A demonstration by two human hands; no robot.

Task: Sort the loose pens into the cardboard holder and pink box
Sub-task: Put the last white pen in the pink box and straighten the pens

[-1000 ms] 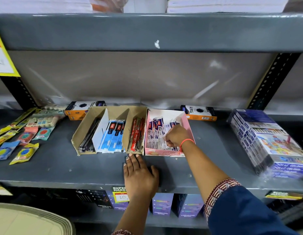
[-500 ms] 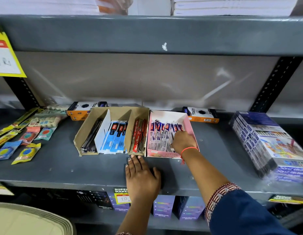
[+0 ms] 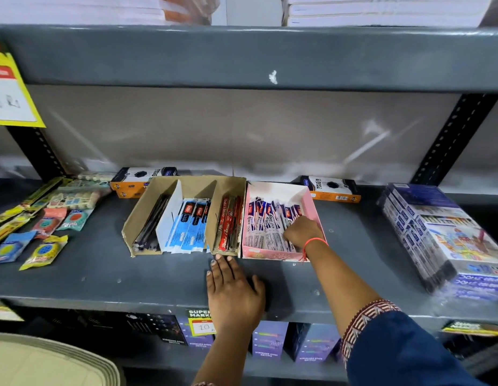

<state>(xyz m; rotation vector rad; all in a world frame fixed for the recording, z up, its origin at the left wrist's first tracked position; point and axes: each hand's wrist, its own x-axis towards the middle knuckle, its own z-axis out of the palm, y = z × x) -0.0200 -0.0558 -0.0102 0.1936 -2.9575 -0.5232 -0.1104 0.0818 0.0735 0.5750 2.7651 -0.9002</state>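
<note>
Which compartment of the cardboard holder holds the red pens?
The rightmost compartment, beside the pink box; the middle one holds blue packs, the left one dark pens.

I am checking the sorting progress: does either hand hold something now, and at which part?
The left hand lies flat on the shelf, holding nothing. The right hand reaches among the pens in the pink box; a grip cannot be told.

The right hand now lies further right and nearer inside the pink box than a second ago, when it sat over the middle of the white-and-purple pen packets. It now rests against the box's right wall, fingers curled down onto the rightmost packets. More of the packets to its left lie uncovered. The left hand has barely shifted, its fingertips now just at the near edge of the cardboard holder.
</note>
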